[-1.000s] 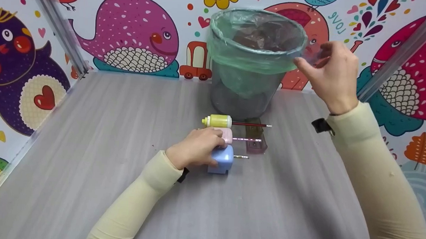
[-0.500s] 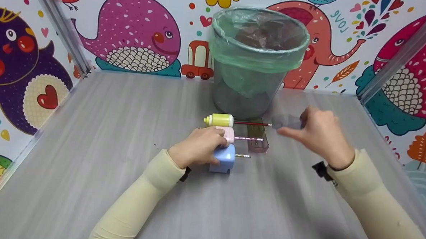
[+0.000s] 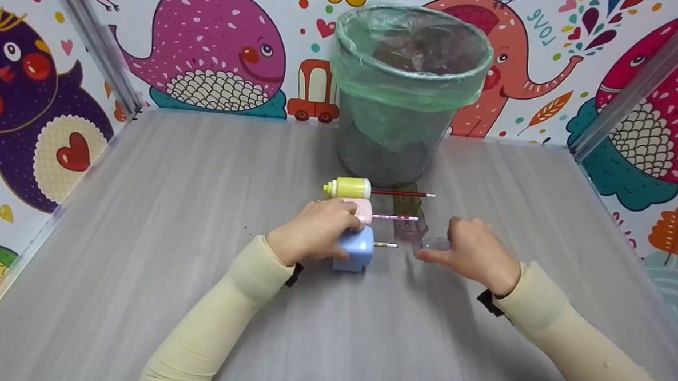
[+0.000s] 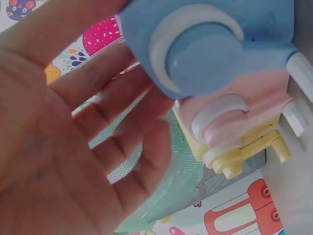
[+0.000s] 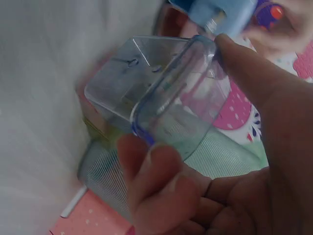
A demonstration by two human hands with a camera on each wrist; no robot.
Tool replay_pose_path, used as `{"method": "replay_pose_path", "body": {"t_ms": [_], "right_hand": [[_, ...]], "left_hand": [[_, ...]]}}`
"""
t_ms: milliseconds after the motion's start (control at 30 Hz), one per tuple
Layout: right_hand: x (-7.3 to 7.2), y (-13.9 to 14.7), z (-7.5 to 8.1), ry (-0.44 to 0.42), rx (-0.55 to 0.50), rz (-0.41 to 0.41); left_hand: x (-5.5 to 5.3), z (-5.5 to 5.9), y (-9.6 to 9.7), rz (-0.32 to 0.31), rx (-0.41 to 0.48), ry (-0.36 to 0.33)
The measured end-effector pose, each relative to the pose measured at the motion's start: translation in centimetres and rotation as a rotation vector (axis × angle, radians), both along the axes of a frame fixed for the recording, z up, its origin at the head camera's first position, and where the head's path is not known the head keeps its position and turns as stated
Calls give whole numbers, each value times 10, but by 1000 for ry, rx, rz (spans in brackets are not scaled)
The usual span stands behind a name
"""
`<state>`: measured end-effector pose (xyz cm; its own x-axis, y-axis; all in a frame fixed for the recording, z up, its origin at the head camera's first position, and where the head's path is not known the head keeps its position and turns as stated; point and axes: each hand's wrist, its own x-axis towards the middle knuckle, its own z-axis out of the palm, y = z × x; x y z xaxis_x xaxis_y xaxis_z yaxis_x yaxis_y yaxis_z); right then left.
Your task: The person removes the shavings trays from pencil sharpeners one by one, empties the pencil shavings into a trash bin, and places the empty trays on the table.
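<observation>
My left hand grips the top of a blue pencil sharpener, with thumb and fingers on opposite sides. Its crank shows in the left wrist view. Beyond it, a pink pencil sharpener and a yellow pencil sharpener stand in a row. Pencils stick out to the right from all three, among them a dark red pencil. My right hand pinches a clear bluish shavings drawer between thumb and fingers, just right of the blue sharpener. No shavings are plainly visible in the drawer.
A clear pink drawer and a clear yellowish drawer lie on the table right of the sharpeners, partly under the pencils. Behind stands a mesh waste bin with a green liner. Printed wall panels enclose the table.
My right hand has brought the clear drawer from beside the bin's rim down and left, close to the blue sharpener. The left hand has stayed on the blue sharpener.
</observation>
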<state>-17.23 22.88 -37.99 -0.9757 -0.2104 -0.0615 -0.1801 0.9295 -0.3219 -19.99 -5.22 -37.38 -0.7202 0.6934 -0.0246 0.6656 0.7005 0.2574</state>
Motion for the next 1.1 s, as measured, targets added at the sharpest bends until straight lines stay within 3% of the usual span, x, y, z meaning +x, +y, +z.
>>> {"method": "replay_pose_path", "body": {"t_ms": [300,533,733,1100], "right_hand": [[1,-10,-21,-35,-5,16],[1,-16,-32,72,46,34],[2,-21,-41,82,92,12],[3,-23,-48,150,82,46]], "left_hand": [[0,2,0,14,-10,-38],[-1,1,0,3,-9,-29],[1,0,-1,8,-9,-31],[-1,1,0,21,-18,-37]]}}
